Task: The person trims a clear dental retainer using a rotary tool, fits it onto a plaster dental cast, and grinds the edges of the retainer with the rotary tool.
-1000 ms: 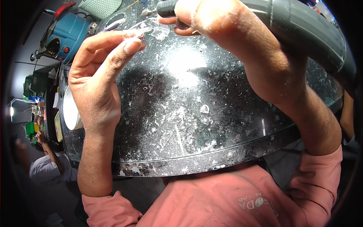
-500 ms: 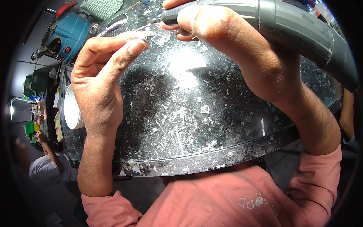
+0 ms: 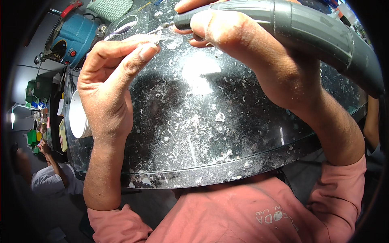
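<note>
My right hand (image 3: 227, 30), at the top, is wrapped round a dark grey rotary handpiece (image 3: 312, 30). Its thick body runs off to the right. From its nose a thin metal bit (image 3: 165, 25) points left, toward my left fingertips. My left hand (image 3: 109, 77) is closed in a pinch, thumb against fingers. Between them shows the edge of a small clear, whitish piece (image 3: 154, 39), mostly hidden by the fingers. Just beyond the fingertips is a crumpled-looking clear shape (image 3: 172, 41); I cannot tell whether it is joined to the held piece. White dust coats both hands.
The black tabletop (image 3: 194, 133) is strewn with white dust and chips. White stacked cups (image 3: 79, 117) stand beside my left wrist. A blue machine with a red button (image 3: 77, 38) and a pale green woven basket (image 3: 110, 8) are at the far left. Another person's arm (image 3: 54, 166) shows at left.
The handpiece and my right hand have shifted very slightly. My left hand has moved a touch to the right, its pinch kept. The rest looks the same.
</note>
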### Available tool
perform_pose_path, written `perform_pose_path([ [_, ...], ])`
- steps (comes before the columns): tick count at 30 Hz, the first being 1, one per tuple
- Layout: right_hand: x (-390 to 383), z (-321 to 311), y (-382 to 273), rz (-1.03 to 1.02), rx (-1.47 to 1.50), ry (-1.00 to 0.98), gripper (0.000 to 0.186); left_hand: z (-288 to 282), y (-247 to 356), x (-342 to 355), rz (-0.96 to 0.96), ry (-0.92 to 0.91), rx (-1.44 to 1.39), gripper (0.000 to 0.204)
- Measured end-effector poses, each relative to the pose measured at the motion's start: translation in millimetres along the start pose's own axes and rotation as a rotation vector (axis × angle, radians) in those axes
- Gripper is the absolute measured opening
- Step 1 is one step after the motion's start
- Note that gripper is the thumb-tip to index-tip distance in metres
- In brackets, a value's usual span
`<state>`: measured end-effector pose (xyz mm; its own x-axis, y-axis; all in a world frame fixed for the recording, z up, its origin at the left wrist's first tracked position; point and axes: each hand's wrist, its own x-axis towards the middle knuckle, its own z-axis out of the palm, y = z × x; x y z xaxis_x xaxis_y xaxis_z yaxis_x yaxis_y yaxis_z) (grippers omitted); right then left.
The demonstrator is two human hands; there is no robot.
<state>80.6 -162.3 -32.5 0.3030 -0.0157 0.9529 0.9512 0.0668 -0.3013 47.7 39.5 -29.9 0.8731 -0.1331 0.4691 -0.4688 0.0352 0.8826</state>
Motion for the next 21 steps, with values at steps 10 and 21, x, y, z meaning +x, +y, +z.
perform_pose_path([
  [10, -5, 1, 4, -0.168, -0.097, 0.004, 0.016, 2, 2, -3, -0.019, 0.026, 0.000, 0.012],
  [21, -14, 3, 12, -0.343, -0.205, 0.009, 0.013, 3, 3, -3, 0.046, -0.015, 0.020, 0.013],
])
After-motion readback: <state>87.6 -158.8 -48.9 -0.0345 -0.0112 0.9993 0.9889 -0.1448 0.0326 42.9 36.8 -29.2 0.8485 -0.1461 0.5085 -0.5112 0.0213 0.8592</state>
